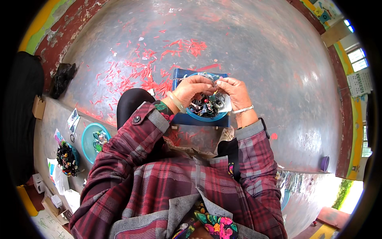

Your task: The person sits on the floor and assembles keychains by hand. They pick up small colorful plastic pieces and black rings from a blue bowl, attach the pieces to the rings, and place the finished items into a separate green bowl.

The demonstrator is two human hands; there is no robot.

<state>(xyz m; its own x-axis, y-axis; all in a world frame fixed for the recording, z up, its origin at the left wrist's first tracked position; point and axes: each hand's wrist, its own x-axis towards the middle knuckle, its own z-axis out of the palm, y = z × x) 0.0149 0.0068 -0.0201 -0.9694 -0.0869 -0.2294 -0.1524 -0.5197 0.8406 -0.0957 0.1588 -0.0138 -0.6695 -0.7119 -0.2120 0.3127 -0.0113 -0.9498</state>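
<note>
Your left hand (193,88) and right hand (236,93) both pinch a small piece (215,83) (too tiny to identify) just above the blue basin (207,119) of dark trinkets (205,106) on the blue stool (180,119). It's probably light and easily dropped, so grip it lightly by opposite ends; its stiffness can't be told.

Red scraps (194,47) lie on the gray floor (258,44). A black plastic bag (63,81) sits by the red-painted wall (67,24). A purple tub (325,163) is at the right.
</note>
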